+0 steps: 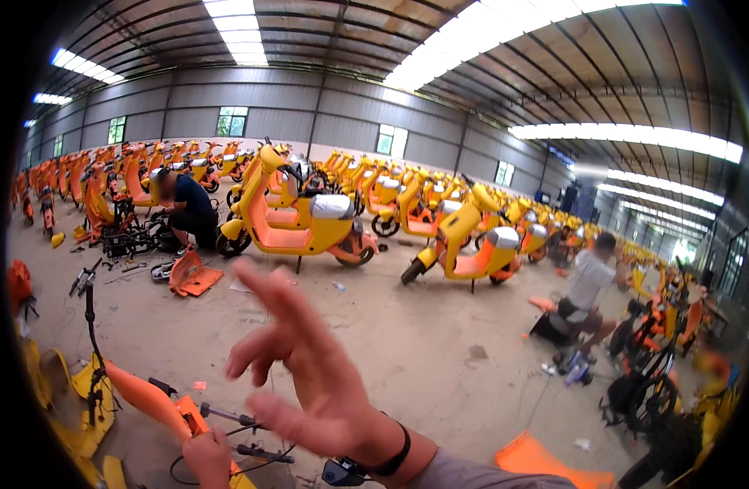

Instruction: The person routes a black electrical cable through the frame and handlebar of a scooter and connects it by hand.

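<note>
My right hand point(317, 371) is raised in the middle, blurred, with its fingers apart and nothing in them. A black band point(397, 450) circles that wrist. Low on the left, my left hand point(208, 458) is closed on the edge of a long orange scooter panel point(150, 398); its fingers are partly hidden. The panel belongs to a partly stripped scooter whose bare handlebar stem point(90, 314) rises at its far end. A dark metal rod point(226, 414) and black cables lie right beside my left hand, beneath my right hand.
Yellow body panels point(89, 383) lie at the left edge. Yellow-orange scooters point(289, 220) stand in rows behind. One person point(191, 208) crouches by a stripped frame at the left; another point(590, 281) sits low at the right. An orange panel point(546, 464) lies on the concrete floor point(440, 359).
</note>
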### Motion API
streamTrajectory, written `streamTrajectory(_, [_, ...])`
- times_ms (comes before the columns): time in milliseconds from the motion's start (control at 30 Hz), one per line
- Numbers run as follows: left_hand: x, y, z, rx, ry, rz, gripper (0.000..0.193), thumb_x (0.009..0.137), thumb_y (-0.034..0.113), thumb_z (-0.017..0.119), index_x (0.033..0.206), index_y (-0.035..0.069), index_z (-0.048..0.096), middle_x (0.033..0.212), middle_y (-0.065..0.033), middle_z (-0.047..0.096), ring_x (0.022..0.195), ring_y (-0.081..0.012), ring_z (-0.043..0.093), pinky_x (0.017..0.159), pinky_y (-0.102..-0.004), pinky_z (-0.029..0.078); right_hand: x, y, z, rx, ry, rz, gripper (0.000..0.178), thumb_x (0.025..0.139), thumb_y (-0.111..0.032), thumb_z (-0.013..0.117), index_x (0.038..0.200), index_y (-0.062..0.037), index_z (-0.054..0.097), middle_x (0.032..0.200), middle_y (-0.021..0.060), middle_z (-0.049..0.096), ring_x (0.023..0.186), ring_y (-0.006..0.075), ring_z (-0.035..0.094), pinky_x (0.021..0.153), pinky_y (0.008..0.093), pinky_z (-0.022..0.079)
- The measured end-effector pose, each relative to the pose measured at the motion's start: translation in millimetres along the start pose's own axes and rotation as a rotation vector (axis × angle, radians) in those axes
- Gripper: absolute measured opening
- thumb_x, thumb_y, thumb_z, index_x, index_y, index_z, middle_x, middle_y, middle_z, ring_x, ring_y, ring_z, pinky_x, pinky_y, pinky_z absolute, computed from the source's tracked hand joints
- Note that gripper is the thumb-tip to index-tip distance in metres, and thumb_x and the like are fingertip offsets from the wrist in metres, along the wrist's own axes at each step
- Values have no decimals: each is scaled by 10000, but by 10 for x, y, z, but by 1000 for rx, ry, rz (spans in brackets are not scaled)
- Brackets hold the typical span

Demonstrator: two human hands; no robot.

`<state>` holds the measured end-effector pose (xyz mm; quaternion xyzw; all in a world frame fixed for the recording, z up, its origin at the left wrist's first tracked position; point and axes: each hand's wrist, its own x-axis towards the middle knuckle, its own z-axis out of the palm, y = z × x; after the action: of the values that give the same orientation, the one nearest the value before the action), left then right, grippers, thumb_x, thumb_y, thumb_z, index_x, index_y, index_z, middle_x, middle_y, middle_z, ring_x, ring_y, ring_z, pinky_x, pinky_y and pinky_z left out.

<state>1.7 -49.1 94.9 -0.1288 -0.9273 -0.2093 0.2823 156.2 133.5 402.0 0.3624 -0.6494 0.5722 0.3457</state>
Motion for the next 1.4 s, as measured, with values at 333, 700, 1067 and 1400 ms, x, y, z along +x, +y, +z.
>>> streamTrajectory(333, [13, 46, -35, 7, -129, -31, 540, 999, 368, 461, 663, -1, 667, 592, -189, 601, 547, -386, 585, 558, -496, 452, 18, 138, -273, 153, -167, 96, 678, 919, -57, 529, 1554, -77, 290, 1554, 84, 389, 885, 81, 573, 721, 233, 477])
streamTrajectory(700, [296, -63, -310, 116, -212, -179, 560, 999, 475, 396, 800, 52, 705, 652, -153, 653, 600, -381, 622, 599, -491, 485, 376, 181, -486, 315, -153, 166, 837, 880, 25, 513, 1603, -142, 126, 1608, 80, 292, 793, 67, 520, 736, 251, 516])
streamTrajectory(1067, [108, 50, -267, 112, -322, -168, 627, 990, 583, 332, 931, 107, 736, 708, -117, 703, 663, -379, 665, 649, -488, 524, 615, 247, -394, 397, -81, 7, 880, 907, -14, 546, 1610, -205, 52, 1618, 132, 248, 784, 47, 459, 724, 237, 493])
streamTrajectory(1400, [35, -47, -112, 66, -360, -204, 601, 1000, 586, 359, 950, 132, 750, 667, -107, 696, 619, -353, 659, 579, -452, 520, -156, 1197, -303, -66, -145, 435, 473, 833, -119, 566, 1279, 38, 573, 1157, 195, 678, 1018, 284, 655, 914, 353, 503])
